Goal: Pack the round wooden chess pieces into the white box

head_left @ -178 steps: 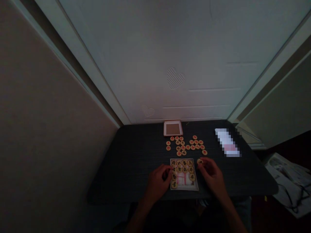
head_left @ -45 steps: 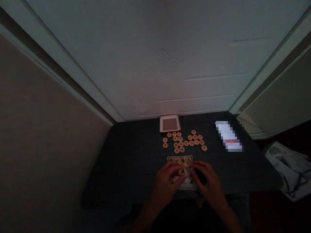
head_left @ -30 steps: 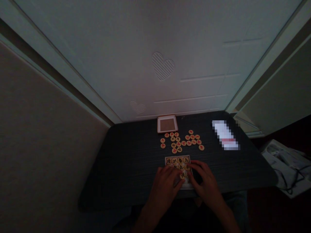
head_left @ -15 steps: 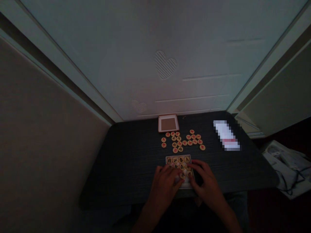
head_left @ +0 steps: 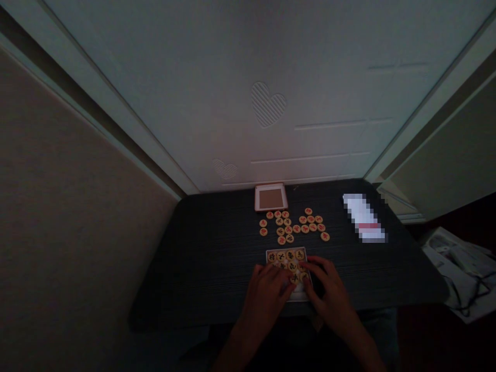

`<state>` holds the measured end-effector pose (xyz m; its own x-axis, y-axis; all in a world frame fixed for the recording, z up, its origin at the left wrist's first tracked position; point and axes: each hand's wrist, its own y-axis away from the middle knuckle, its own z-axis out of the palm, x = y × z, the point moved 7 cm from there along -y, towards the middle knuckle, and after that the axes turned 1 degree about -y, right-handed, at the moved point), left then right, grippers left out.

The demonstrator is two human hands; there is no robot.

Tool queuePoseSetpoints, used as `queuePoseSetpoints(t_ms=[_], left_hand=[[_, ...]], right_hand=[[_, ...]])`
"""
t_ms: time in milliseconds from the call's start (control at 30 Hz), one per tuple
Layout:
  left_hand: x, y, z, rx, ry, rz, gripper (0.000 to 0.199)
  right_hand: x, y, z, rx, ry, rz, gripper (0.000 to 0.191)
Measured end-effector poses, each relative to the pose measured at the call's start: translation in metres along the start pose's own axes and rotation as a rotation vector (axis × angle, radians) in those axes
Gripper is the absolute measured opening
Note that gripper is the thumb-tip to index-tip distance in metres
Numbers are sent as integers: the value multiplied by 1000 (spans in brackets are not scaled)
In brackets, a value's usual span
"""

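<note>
A shallow white box (head_left: 298,296) near the table's front edge holds rows of round wooden pieces with black characters. Over the box's left side lies my left hand (head_left: 267,289), its fingertips closed on a black-marked piece (head_left: 294,278) in the lower row. My right hand (head_left: 329,287) is at the box's right side, fingers apart, with thumb and fingertip touching pieces at the right edge. Beyond the box, several loose round pieces (head_left: 305,229) are spread on the table, most with red characters, a few with black.
A box lid with a brown panel (head_left: 271,199) lies at the back of the dark table (head_left: 201,258), against a pale panel with heart patterns. A blurred bright phone-like object (head_left: 364,217) is at the right. Bags and papers (head_left: 461,274) sit beyond the table's right edge.
The view has shifted slightly. My left fingertips and the lower-row piece have moved a little to the right within the box. My right hand has hardly moved.
</note>
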<state>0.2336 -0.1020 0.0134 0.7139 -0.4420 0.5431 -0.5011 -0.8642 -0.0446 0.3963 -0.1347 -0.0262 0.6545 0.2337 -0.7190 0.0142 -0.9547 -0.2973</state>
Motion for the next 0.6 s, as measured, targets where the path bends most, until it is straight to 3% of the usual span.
queuePoseSetpoints(t_ms=[267, 433, 600], left_hand=[[-8, 6, -5, 12, -18, -9, 17], [-23, 5, -19, 123, -74, -65, 16], [-30, 1, -15, 186, -106, -132, 16]], right_hand=[[-1, 1, -2, 21, 25, 29, 31], [1, 1, 3, 3, 45, 51, 34], [5, 1, 6, 2, 49, 72, 35]])
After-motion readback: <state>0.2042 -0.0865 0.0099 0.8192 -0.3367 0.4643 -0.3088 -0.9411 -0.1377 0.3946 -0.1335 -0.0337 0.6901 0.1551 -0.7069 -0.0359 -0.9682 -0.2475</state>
